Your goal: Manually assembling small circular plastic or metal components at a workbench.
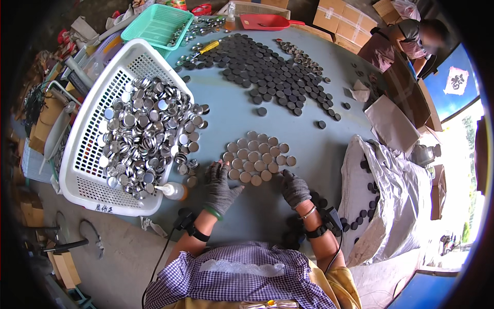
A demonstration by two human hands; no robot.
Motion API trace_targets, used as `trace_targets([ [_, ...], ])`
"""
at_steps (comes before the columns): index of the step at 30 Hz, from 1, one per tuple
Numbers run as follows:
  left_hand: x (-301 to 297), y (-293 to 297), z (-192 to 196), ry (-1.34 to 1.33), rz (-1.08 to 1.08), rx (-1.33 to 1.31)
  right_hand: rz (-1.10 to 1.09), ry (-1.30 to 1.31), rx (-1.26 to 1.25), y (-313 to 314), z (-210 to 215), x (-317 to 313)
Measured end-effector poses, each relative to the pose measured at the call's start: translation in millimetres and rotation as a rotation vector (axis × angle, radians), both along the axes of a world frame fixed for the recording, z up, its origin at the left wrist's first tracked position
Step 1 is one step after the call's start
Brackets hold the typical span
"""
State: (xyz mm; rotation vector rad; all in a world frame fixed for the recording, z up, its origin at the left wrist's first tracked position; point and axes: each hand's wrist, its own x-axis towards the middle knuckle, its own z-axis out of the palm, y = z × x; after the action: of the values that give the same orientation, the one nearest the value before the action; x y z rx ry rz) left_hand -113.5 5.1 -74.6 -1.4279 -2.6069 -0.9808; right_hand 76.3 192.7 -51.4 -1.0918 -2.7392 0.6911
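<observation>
Head cam: one flat patch of round, tan-faced, silver-rimmed metal discs (253, 156) laid out rt of the white perforated plastic basket (67, 175); looks like one batch set. Lots left, I'd say: loose shiny silver metal discs (149, 118) heaped in the basket. My L hand (217, 188), grey-gloved, fingers spread, nothing gripped, is at the patch's basket-side edge. My R hand (296, 190), gloved, fingers curled, sits just beside the edge away from the basket; can't tell if it's pinching anything.

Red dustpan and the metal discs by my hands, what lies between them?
Dark round discs, with bare tabletop nearer the metal discs, in the head view.
</observation>
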Motion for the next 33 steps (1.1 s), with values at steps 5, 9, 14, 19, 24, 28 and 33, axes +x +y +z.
trace_targets([
  [5,6.3,1.2,8.2,0.001,0.005,0.031,0.017,0.106,0.080,-2.1,-12.7,20.9],
  [9,15.7,-0.8,22.4,-0.039,-0.016,0.126,-0.041,0.072,0.084,-17.8,7.3,36.0],
  [14,30.8,6.4,23.3,-0.039,-0.115,0.128,-0.182,0.015,0.381,-5.1,0.3,91.9],
  [19,40.3,13.8,27.1,0.031,-0.140,0.205,-0.288,-0.008,0.240,-4.3,0.9,122.7],
  [24,69.0,15.7,26.6,0.048,-0.234,0.233,-0.215,-0.004,0.245,-27.9,5.8,120.6],
  [28,89.1,7.6,17.1,0.042,-0.386,0.232,-0.290,0.162,0.393,-0.8,16.7,134.1],
  [33,98.2,7.8,-6.4,0.041,-0.453,0.174,-0.636,0.143,0.701,83.5,12.9,162.6],
])
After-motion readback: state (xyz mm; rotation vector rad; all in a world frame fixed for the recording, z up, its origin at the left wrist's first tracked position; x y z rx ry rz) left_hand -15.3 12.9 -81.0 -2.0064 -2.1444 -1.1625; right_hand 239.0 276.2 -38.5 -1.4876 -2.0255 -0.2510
